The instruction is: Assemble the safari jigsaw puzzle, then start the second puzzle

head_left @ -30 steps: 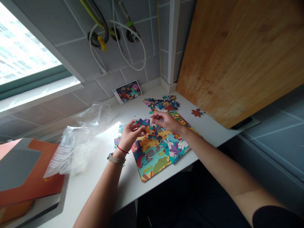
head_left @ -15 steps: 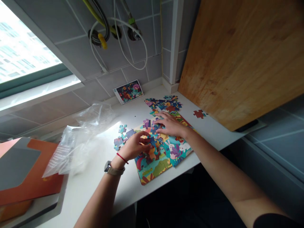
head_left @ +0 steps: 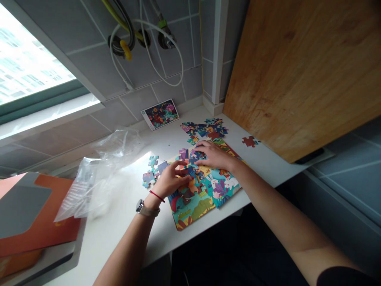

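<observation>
A colourful jigsaw puzzle (head_left: 202, 206) lies partly joined on the white counter, showing white rabbits, purple leaves and green ground. My left hand (head_left: 171, 180) reaches over its left half, fingers curved and apart, tips at loose dark-blue and orange pieces near the middle. A watch and a red string are on that wrist. Over the upper part rests my right hand (head_left: 217, 155), its fingers spread and touching pieces there; its palm hides some of the puzzle. Several blue-grey puzzle pieces (head_left: 148, 178) lie beside my left hand. Whether either hand pinches a piece is hidden.
A heap of puzzle pieces (head_left: 205, 129) lies behind the puzzle. Red-brown pieces (head_left: 249, 141) sit near the wooden board (head_left: 297, 75). A picture card (head_left: 160, 114) leans on the tiled wall. Clear plastic bags (head_left: 104, 174) and an orange-and-grey box (head_left: 56, 222) are at left.
My left hand has shifted slightly right, its wrist turning, and its thumb lies a little further over the puzzle. My right hand stays nearly in place.
</observation>
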Action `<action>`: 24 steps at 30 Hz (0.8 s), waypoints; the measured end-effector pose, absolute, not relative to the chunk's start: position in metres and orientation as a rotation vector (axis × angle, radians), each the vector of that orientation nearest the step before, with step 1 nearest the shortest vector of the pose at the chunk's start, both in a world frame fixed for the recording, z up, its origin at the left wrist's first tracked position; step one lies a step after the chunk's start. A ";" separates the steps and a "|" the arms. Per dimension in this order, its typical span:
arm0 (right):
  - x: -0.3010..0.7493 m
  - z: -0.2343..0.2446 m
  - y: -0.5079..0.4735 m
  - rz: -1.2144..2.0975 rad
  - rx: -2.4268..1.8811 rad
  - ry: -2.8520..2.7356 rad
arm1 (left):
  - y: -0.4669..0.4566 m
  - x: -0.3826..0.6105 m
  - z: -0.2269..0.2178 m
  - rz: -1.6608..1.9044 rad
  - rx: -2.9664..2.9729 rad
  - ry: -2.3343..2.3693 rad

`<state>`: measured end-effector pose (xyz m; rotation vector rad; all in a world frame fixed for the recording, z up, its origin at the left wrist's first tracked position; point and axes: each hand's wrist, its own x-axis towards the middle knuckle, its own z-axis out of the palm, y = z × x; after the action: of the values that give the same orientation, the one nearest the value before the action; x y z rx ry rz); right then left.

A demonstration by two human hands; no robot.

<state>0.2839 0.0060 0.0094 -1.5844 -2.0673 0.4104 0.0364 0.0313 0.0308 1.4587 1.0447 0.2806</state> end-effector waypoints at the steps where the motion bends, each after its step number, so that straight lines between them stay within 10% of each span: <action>1: 0.285 0.009 0.006 0.396 -1.586 -2.044 | 0.031 0.037 0.028 0.291 1.488 1.049; 24: 0.293 0.001 0.020 0.779 -1.391 -1.327 | 0.047 0.015 0.058 0.586 2.167 1.212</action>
<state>0.2929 0.0200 0.0010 -1.3907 -1.3275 0.7785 0.0153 0.0474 0.0576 2.1675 1.2118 0.5860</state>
